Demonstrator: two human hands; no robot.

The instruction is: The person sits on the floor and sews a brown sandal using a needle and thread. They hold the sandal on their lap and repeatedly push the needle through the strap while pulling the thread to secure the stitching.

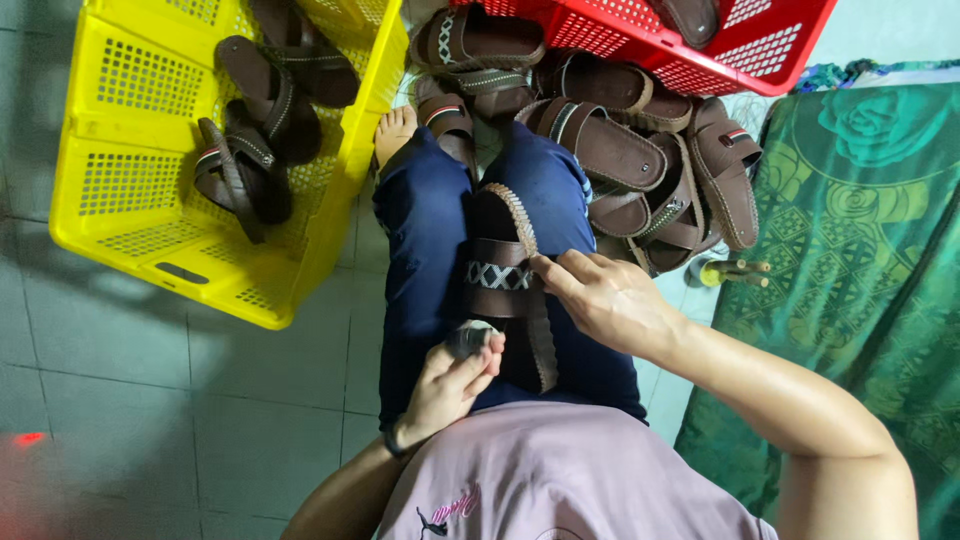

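My right hand (610, 298) is half open, fingers stretched forward and slightly curled, with the fingertips resting on the strap side of the brown sandal (510, 275) that lies along my lap. The thumb and forefinger touch the sandal's right edge, just beside the band with the white crisscross pattern. My left hand (450, 378) is curled nearly shut around a small grey thing (470, 338); I cannot tell what it is, since my fingers cover most of it. That hand sits at the near end of the sandal, touching or almost touching its heel part. The sandal runs lengthwise between my knees, on my blue trousers (425, 250), its toe pointing away from me and its braided rim showing at the far end. So the sandal lies between my two hands: the left at its near end, the right on its right side, about the middle. My bare foot (394, 130) shows beyond my left knee, against the yellow basket (130, 180), which stands tilted on the tiled floor (150, 400) to my left and holds a few brown sandals. Ahead of my knees is a heap of sandals (640, 170) on the floor, under the rim of a red basket (720, 50). To my right lies a green patterned cloth (860, 250), with a small bottle (730, 270) at its left edge.
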